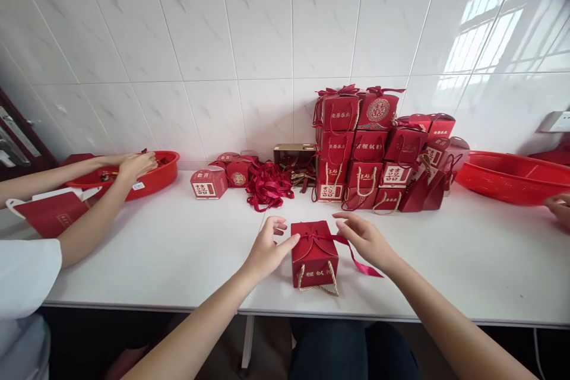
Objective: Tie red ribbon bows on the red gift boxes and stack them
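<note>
A red gift box [315,267] with gold lettering and a twisted gold rope handle stands upright on the table in front of me. A dark pink ribbon [366,268] is tied across its lid, one tail trailing to the right over the tabletop. At the box's left side is my left hand [269,246], open, thumb stretched to the lid's edge by the ribbon and fingers apart from it. My right hand [363,237] hovers at the right side with fingers spread, close to the ribbon's tail. Neither hand visibly grips anything.
Stacked red gift boxes [367,145] stand against the wall. Left of them lie a heap of ribbons [268,185], an open carton [294,147] and more boxes [209,184]. A co-worker's hands [138,165] reach into a red basin [171,169]; another basin [503,181] is right, near another hand [559,209].
</note>
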A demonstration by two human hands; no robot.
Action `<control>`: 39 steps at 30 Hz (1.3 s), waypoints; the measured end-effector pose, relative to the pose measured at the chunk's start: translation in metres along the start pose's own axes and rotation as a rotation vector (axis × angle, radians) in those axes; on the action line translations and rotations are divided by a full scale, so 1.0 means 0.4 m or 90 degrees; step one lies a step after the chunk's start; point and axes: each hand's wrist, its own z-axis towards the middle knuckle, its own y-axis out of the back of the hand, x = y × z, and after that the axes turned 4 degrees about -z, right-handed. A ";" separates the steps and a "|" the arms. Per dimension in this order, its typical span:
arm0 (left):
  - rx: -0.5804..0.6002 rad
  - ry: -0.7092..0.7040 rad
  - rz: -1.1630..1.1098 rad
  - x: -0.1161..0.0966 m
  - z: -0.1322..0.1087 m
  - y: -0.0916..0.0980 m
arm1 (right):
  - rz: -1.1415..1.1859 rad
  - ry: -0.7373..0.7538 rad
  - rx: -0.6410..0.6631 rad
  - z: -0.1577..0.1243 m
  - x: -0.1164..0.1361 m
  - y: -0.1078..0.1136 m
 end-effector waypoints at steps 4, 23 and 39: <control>-0.003 0.001 -0.023 0.013 0.006 -0.015 | 0.008 0.024 0.108 0.001 0.032 -0.013; 0.040 0.003 -0.061 0.036 0.001 -0.029 | -0.262 0.100 0.125 -0.008 0.085 -0.035; 0.060 -0.074 -0.008 0.026 0.021 0.017 | -0.051 0.042 0.089 -0.016 -0.009 0.002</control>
